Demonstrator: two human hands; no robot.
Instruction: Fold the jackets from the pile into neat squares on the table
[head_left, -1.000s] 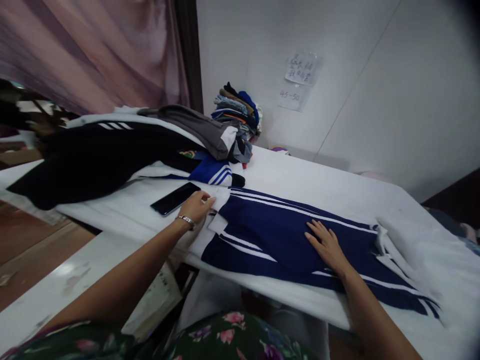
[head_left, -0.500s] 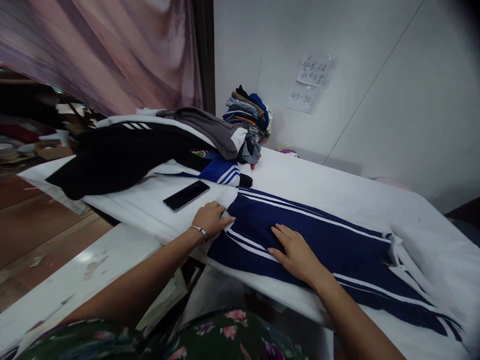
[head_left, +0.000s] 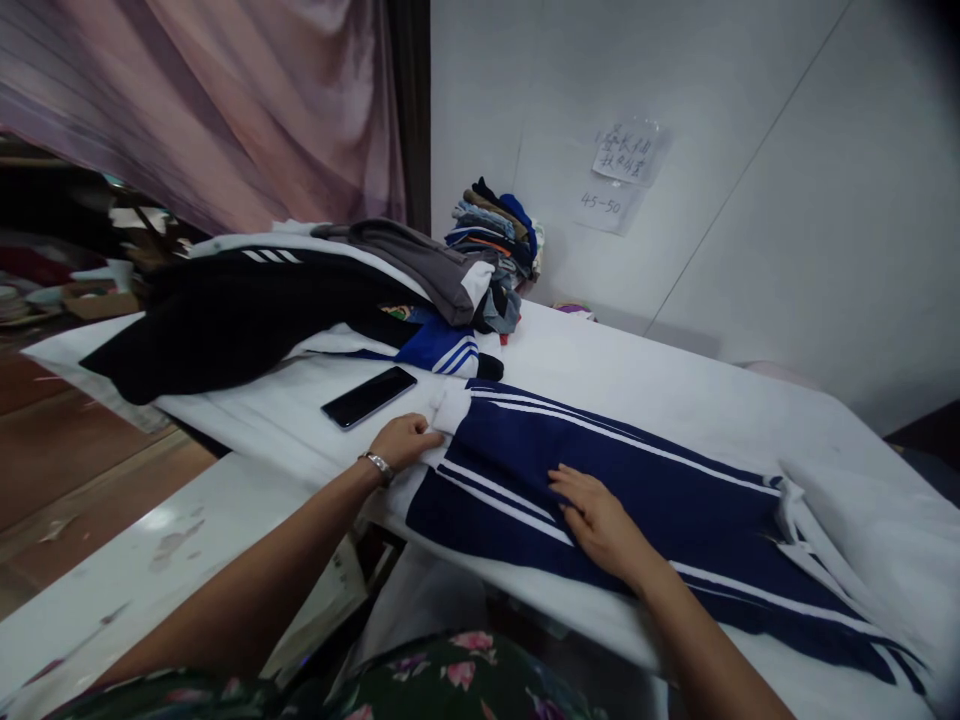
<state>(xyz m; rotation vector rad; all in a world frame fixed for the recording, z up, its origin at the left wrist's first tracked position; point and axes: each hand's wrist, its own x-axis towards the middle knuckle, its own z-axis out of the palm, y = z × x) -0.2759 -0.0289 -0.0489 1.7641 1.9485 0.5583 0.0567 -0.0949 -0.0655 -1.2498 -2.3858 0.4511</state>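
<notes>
A navy blue garment with white stripes lies spread across the white-covered table. My left hand is closed on the white fabric at the garment's left end, the fingers curled and the thumb pressed against them. My right hand rests on the navy cloth near the middle, fingers stretched out, holding nothing. White fabric shows at the garment's far right end too. Just beyond my left hand lies a dark phone.
A heap of clothes with a black garment and a grey one covers the table's left side. Behind it rises a folded clothing stack. Handwritten notes hang on the wall; a pink curtain hangs at left.
My left hand has pulled slightly left and closed on the white end, where its fingers lay stretched before. My right hand has shifted slightly right and down over the cloth.
</notes>
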